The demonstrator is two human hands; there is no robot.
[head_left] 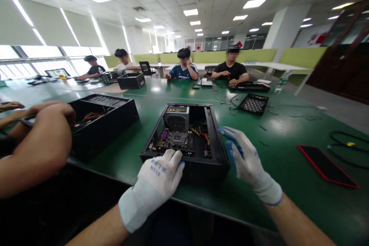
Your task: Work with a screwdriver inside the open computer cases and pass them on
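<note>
A black computer case lies open-side up on the table in front of me. Inside it are a motherboard, a grey power supply and loose coloured cables. My left hand, in a white glove with blue print, is on the near rim, its fingers bent over the edge and their tips partly hidden. Beside the right wall, my right hand wears a white glove with blue fingertips. Its fingers are apart and slightly curved, with nothing held; whether they touch the wall, I cannot tell.
To the left stands another open case, with a person's arm leaning over it. A red-edged black panel and black cable lie right. Beyond sit a black tray and several people across the green table.
</note>
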